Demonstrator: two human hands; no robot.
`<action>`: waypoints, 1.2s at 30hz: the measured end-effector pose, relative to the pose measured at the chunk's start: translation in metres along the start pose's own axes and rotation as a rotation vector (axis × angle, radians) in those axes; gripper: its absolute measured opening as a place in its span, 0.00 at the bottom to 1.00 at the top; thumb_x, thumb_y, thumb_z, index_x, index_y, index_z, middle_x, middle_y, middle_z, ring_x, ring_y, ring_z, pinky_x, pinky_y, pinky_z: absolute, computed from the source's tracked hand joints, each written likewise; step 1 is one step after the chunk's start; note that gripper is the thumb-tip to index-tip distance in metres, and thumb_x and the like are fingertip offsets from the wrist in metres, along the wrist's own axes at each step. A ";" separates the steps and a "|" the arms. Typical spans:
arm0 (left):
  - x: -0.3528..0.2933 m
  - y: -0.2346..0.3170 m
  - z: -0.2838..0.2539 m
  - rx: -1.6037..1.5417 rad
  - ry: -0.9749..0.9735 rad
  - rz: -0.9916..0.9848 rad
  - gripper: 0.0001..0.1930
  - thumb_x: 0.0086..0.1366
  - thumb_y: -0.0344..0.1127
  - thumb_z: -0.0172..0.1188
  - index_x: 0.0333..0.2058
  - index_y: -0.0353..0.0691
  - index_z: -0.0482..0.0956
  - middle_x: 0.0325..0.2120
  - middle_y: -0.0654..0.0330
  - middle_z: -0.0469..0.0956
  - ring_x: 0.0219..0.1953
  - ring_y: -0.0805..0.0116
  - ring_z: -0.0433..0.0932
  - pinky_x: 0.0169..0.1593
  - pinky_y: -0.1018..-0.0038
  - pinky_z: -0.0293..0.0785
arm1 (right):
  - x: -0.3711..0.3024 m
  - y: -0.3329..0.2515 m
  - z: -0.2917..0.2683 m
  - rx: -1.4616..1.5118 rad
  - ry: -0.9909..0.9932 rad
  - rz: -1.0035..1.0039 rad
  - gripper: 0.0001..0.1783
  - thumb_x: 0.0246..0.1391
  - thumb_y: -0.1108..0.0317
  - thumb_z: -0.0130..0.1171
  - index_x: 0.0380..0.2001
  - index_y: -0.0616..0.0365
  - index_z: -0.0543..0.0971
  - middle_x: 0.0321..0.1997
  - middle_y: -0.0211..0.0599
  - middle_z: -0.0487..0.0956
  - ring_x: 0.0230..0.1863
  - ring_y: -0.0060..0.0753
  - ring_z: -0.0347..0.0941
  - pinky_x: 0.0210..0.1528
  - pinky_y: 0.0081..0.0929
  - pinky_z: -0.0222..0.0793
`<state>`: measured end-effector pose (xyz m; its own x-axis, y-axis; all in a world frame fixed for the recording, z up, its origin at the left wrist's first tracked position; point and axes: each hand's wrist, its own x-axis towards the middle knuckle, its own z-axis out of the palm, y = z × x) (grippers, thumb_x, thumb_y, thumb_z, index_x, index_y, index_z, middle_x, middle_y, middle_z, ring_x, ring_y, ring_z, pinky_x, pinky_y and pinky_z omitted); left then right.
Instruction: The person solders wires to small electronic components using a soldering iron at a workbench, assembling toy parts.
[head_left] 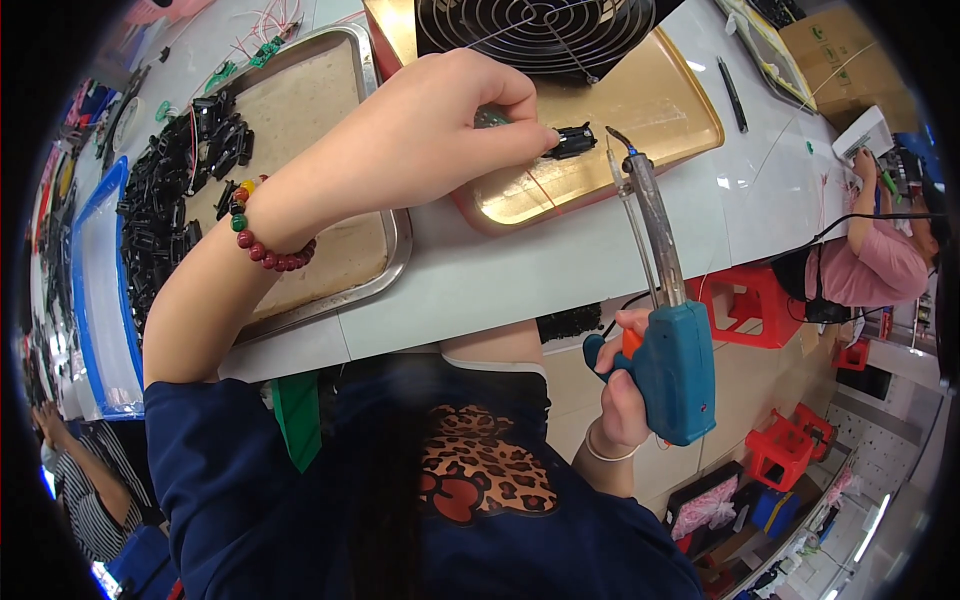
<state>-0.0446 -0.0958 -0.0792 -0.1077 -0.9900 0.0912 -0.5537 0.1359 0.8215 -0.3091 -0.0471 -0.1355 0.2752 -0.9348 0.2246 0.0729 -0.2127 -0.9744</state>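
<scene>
My left hand [455, 125] reaches over a gold tray [690, 125], its thumb and forefinger pinched on the end of a small black plastic part [574, 142]. Something green shows in the curl of its fingers, and a thin red wire [543, 188] hangs below them. My right hand [624, 405] is wrapped round the handle of a blue soldering gun [682, 375], a finger at the orange trigger. The gun points upward, with its hot tip and a thin feed tube close to the right end of the black part. Whether the tip touches the part I cannot tell.
A black fan with a round wire guard [540, 30] stands at the back of the gold tray. To the left, a metal tray [330, 90] and a heap of black parts [160, 220] lie beside a blue-rimmed bin [100, 300]. A black pen [733, 95] lies right; co-workers sit at both sides.
</scene>
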 end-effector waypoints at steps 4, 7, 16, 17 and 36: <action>0.000 0.000 0.000 -0.018 -0.001 -0.002 0.15 0.59 0.36 0.54 0.18 0.33 0.68 0.14 0.67 0.67 0.20 0.85 0.62 0.23 0.84 0.58 | 0.000 0.004 0.000 0.008 0.001 -0.003 0.29 0.40 0.67 0.54 0.46 0.72 0.64 0.42 0.51 0.70 0.20 0.25 0.65 0.25 0.17 0.61; 0.000 0.001 0.001 -0.049 -0.014 -0.019 0.15 0.59 0.36 0.54 0.18 0.33 0.68 0.14 0.67 0.67 0.20 0.84 0.62 0.23 0.83 0.59 | -0.001 0.006 -0.001 0.013 0.008 -0.006 0.29 0.40 0.67 0.54 0.47 0.71 0.64 0.42 0.50 0.70 0.21 0.25 0.66 0.26 0.17 0.61; 0.000 0.000 0.000 -0.038 -0.020 -0.008 0.15 0.59 0.35 0.54 0.18 0.32 0.67 0.13 0.67 0.64 0.19 0.83 0.60 0.23 0.82 0.58 | 0.000 0.004 0.000 0.016 0.013 0.025 0.29 0.39 0.68 0.54 0.47 0.71 0.64 0.42 0.51 0.70 0.21 0.25 0.66 0.27 0.17 0.62; 0.001 -0.001 0.000 -0.008 -0.015 0.013 0.15 0.59 0.35 0.54 0.18 0.32 0.66 0.13 0.67 0.63 0.19 0.83 0.60 0.23 0.82 0.57 | 0.000 0.002 0.000 0.015 0.014 0.025 0.29 0.39 0.68 0.54 0.47 0.71 0.64 0.42 0.51 0.70 0.21 0.25 0.66 0.27 0.17 0.62; 0.004 0.002 -0.003 -0.096 -0.058 -0.045 0.16 0.59 0.36 0.54 0.15 0.34 0.65 0.12 0.69 0.61 0.19 0.85 0.58 0.21 0.83 0.54 | -0.001 0.004 -0.003 0.005 -0.004 -0.007 0.30 0.40 0.70 0.52 0.49 0.72 0.62 0.42 0.53 0.70 0.21 0.25 0.66 0.26 0.17 0.62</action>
<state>-0.0435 -0.0996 -0.0760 -0.1335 -0.9908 0.0223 -0.4774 0.0840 0.8747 -0.3117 -0.0477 -0.1391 0.2787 -0.9321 0.2312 0.0794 -0.2175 -0.9728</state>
